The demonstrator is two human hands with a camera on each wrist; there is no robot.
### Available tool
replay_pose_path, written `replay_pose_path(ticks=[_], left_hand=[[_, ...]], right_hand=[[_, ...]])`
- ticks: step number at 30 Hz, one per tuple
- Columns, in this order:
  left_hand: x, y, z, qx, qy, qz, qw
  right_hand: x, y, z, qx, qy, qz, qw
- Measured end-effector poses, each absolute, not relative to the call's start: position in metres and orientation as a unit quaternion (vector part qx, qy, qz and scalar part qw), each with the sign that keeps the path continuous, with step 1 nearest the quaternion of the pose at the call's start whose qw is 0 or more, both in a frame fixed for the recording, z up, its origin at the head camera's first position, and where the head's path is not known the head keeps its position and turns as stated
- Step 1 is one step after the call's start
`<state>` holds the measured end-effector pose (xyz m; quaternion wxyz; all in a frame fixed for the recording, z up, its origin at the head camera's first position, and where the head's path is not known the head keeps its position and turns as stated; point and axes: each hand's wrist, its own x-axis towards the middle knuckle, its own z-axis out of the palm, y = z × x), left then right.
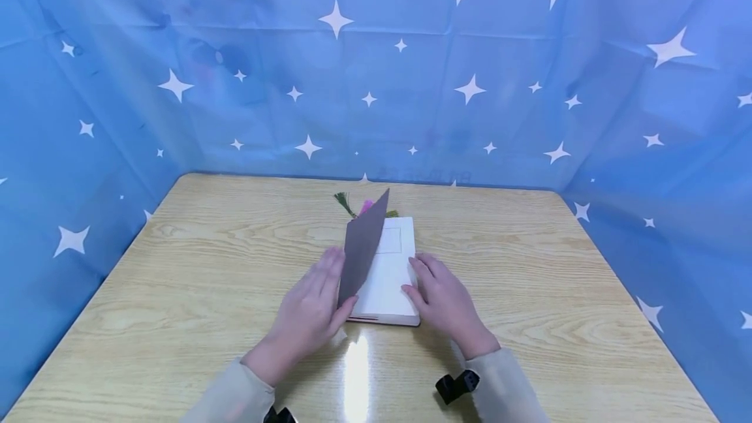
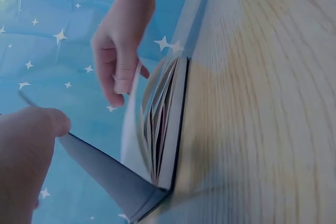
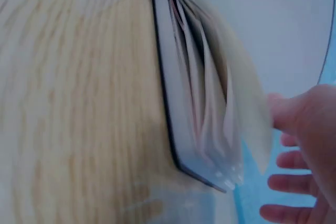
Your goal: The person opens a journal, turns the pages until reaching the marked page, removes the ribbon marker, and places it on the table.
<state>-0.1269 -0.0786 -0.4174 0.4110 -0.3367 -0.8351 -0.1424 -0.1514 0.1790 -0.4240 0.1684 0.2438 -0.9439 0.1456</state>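
A notebook (image 1: 384,286) with a dark cover lies on the table, its front cover (image 1: 365,240) raised and tilted to the left. My left hand (image 1: 308,305) holds that cover near its lower left, fingers on the outer side and thumb at the inner edge. At the right edge of the pages is my right hand (image 1: 443,292). Its thumb and fingers pinch a lifted page (image 3: 252,103), seen in the right wrist view. Beneath that page several leaves fan apart. A green tassel (image 1: 342,200) and a pink piece (image 1: 366,206) show behind the cover, partly hidden.
The wood-grain table (image 1: 205,292) reflects a bright strip of light in front of the notebook. A blue curtain (image 1: 376,57) with white stars stands round its back and sides. Black wrist devices (image 1: 457,386) sit at the sleeves.
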Motion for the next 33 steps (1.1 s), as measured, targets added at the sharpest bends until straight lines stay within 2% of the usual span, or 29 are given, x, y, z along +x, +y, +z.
replay_pose_path(ticks=[5,9,18,22,25,33], left_hand=[[-0.124,-0.091,-0.408,-0.326,-0.831,-0.139,0.429],[-0.119,-0.102,-0.405,-0.296,-0.854,-0.124,0.410],[-0.111,-0.125,-0.398,-0.219,-0.935,-0.046,0.275],[-0.112,-0.135,-0.403,-0.222,-0.949,-0.012,0.224],[-0.112,-0.141,-0.411,-0.238,-0.950,0.002,0.205],[-0.115,-0.151,-0.431,-0.248,-0.957,-0.059,0.138]], right_hand=[[-0.151,0.180,-0.431,0.263,-0.947,0.125,0.138],[-0.152,0.180,-0.435,0.285,-0.941,0.124,0.134],[-0.150,0.182,-0.439,0.295,-0.939,0.129,0.122],[-0.149,0.183,-0.440,0.284,-0.944,0.134,0.104],[-0.147,0.184,-0.441,0.279,-0.946,0.135,0.093],[-0.144,0.187,-0.432,0.253,-0.949,0.188,0.005]])
